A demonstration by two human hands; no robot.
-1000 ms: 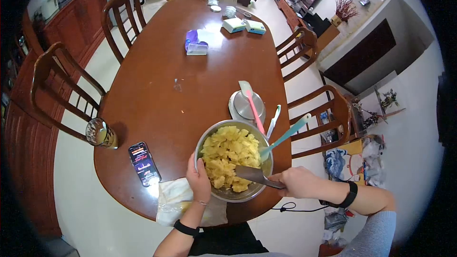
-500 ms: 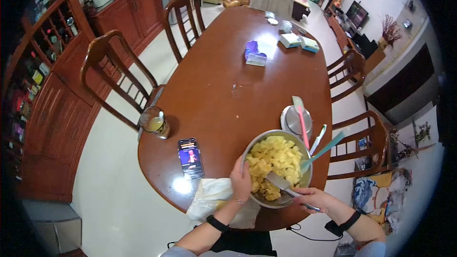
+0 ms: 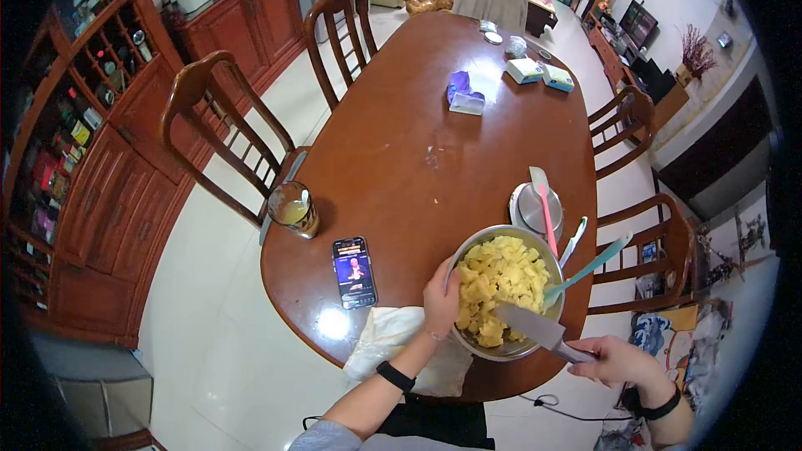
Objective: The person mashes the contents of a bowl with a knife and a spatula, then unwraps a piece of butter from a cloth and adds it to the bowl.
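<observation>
Spatula (image 3: 535,326) — drawn outward, phone screen (image 3: 354,272) — changed

**Black-Banded, Blue-Grey-Sleeved**

Around the wrist of the person's left hand (image 3: 441,299), near six o'clock, wraps a smooth black band (image 3: 395,377). A thin, pale bracelet (image 3: 435,336) circles closer to the fingers. The right hand (image 3: 622,361), toward four o'clock, wears a second black band (image 3: 662,406) at its wrist; a small dark block appears at its nine o'clock side. A soft blue-grey sleeve (image 3: 324,435) covers the left arm below, between six and seven.
</observation>
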